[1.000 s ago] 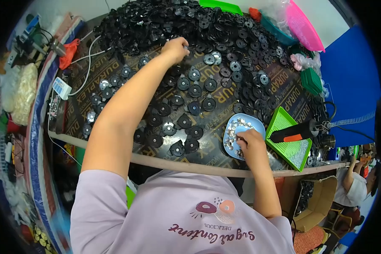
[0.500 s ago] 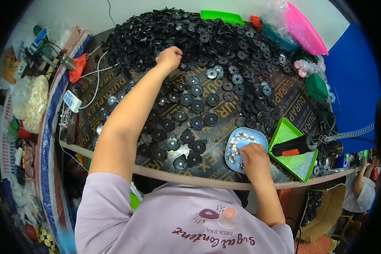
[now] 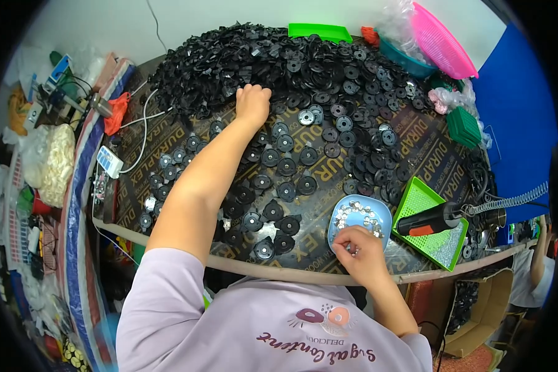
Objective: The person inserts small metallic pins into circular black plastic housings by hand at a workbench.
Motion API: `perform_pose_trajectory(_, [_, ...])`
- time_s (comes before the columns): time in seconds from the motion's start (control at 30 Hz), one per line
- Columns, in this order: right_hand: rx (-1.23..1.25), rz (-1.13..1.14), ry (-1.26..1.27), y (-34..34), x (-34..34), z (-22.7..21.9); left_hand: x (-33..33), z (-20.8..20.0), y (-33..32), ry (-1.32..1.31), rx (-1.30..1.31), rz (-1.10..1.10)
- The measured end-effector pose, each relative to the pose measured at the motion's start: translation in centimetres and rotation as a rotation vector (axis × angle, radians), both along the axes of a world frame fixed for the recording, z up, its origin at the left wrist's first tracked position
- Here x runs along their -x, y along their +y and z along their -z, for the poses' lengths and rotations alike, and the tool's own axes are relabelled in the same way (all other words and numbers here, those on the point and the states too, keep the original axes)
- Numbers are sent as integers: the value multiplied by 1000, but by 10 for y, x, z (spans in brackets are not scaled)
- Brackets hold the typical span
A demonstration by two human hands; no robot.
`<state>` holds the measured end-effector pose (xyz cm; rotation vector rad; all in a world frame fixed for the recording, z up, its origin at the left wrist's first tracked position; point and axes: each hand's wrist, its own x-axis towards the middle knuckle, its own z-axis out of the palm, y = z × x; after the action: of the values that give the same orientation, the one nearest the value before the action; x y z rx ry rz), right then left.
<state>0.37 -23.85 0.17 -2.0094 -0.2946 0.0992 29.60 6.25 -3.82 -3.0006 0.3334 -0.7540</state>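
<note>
Near-left over the blue dish [image 3: 357, 219], right hand [image 3: 361, 255] is half-curled, can't tell what's pinched; left hand [image 3: 253, 104] curls at far black plastic parts [image 3: 229, 65], grip hidden too.

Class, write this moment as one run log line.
left hand: at black parts heap; right hand: at blue dish of metal pieces; black-orange tool: over green tray
</note>
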Motion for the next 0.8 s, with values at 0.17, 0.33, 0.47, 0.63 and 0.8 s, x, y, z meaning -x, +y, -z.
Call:
perform_pose_trajectory(0.17, [-276,44,149,-2,4,18,-28,-11,6,178,686,-23])
perform_pose_trajectory(0.33, [-718,82,415,8,-16,12,-14,-51,-11,849,1702,8])
perform_pose_trajectory(0.47, [-992,41,346,18,-40,-2,70,-85,-48,969,1665,379])
perform_pose_trajectory(0.63, [-1319,-65,430,30,-53,-24,189,-108,-79,133,574,655])
perform_pose_trajectory(0.8, [-1197,-10,436,51,-57,-11,236,-82,-94,242,813,585])
